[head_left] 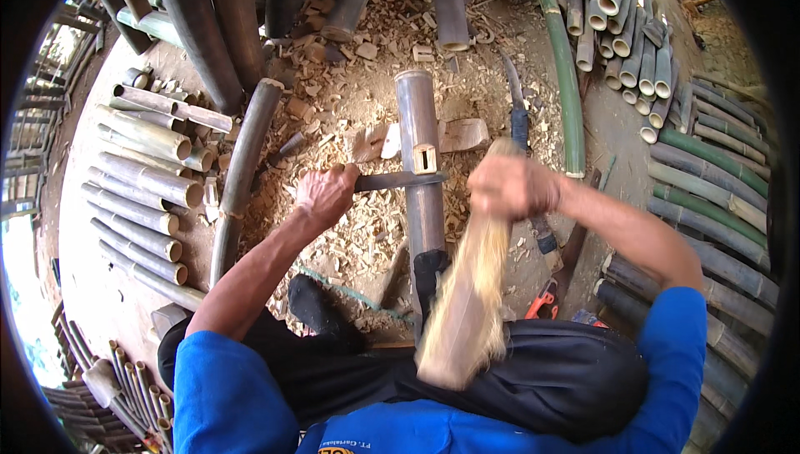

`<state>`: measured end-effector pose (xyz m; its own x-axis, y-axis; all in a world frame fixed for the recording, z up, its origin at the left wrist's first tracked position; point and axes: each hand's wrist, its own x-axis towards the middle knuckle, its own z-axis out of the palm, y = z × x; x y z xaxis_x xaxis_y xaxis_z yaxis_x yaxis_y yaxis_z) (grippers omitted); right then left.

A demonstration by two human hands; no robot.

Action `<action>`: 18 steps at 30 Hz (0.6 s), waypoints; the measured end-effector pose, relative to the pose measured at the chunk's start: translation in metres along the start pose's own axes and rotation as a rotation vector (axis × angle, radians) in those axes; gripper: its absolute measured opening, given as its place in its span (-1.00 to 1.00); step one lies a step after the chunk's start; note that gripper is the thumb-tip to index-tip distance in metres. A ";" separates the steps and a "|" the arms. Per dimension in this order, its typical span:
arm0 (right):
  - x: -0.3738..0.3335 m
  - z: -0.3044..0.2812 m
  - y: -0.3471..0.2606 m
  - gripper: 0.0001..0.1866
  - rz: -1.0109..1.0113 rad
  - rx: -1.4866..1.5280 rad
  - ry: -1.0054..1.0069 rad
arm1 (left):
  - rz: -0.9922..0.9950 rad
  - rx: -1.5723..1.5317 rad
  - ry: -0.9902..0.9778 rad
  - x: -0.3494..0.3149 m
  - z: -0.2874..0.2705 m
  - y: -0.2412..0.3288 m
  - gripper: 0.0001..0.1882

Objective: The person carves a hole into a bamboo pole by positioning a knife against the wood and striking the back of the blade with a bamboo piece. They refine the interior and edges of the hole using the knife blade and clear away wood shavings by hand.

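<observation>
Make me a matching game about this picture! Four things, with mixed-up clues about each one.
Things
1. Dark, flat metal blade
2. Thick, frayed, pale wooden club
3. Grey-brown, round bamboo tube
4. Long, green bamboo pole

Clues
A. Held in the right hand
B. Beside the upper-right stack of cut bamboo tubes
C. Held in the left hand
D. Has a small slot cut into it

Pairs: 1-C, 2-A, 3-D, 4-B

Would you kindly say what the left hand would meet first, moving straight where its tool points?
Probably the slotted bamboo tube, which the dark tool crosses, though depth at the left hand is unclear.
</observation>
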<state>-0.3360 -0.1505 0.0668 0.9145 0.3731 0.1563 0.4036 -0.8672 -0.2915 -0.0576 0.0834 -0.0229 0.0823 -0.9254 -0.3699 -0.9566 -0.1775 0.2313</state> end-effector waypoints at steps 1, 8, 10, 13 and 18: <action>-0.008 -0.005 0.018 -0.73 0.039 -0.053 -0.003 | -0.003 0.000 0.013 0.005 0.000 0.000 -0.85; 0.014 0.006 -0.014 -0.70 -0.167 -0.139 0.141 | -0.008 -0.030 0.201 0.001 0.008 -0.006 -0.92; 0.007 -0.005 0.015 -0.68 -0.015 -0.029 0.128 | -0.017 0.031 0.028 0.002 0.002 -0.002 -0.84; 0.000 -0.007 0.012 -0.64 0.334 -0.268 -0.386 | -0.036 0.018 0.038 0.006 0.001 -0.006 -0.85; 0.004 0.011 0.004 -0.65 -0.049 -0.153 0.050 | -0.062 0.018 -0.037 0.010 0.004 0.000 -0.83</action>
<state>-0.3309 -0.1485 0.0558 0.8897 0.4027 0.2151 0.4356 -0.8898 -0.1358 -0.0578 0.0756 -0.0298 0.1317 -0.8996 -0.4163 -0.9549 -0.2278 0.1904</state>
